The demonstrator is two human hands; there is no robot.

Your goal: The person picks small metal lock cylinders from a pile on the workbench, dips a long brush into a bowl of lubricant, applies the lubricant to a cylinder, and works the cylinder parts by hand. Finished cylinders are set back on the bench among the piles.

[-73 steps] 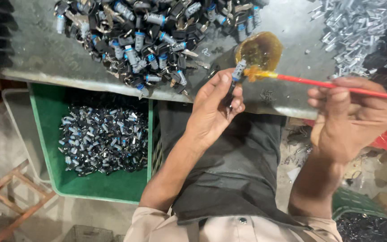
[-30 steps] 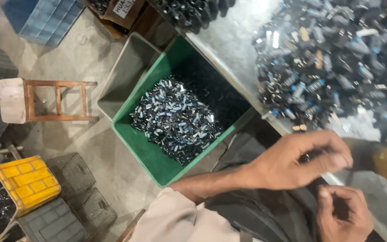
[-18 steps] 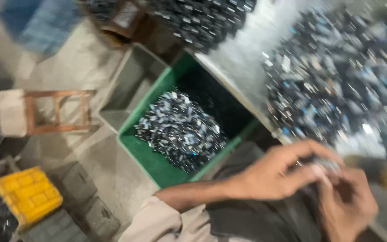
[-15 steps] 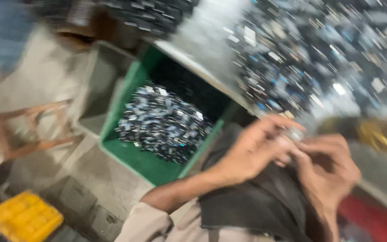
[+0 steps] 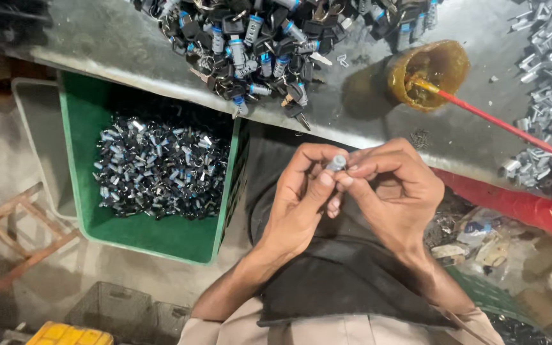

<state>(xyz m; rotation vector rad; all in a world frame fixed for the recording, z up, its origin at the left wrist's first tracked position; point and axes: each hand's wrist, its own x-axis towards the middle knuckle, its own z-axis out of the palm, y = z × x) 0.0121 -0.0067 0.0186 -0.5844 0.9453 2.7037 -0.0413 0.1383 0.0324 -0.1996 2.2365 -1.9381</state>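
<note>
Both hands meet over my lap, below the metal table's edge (image 5: 365, 137). My left hand (image 5: 301, 198) and my right hand (image 5: 394, 191) pinch a small silver cylindrical part (image 5: 337, 162) between their fingertips. On the table above lies a heap of black-and-silver cylinder parts with blue bands (image 5: 257, 45). A round amber pot of grease (image 5: 429, 70) stands to the right of it, with a red-handled brush (image 5: 499, 124) resting in it.
A green crate (image 5: 154, 236) with several small shiny parts stands on the floor to the left. Beside it are a grey bin (image 5: 36, 147), a wooden stool (image 5: 7, 243) and a yellow crate (image 5: 65, 335). Loose silver pieces (image 5: 551, 57) lie at the table's right.
My view swung from the floor and green crate back to the table. My left hand came back from the crate side, and both hands closed together on the small silver part.
</note>
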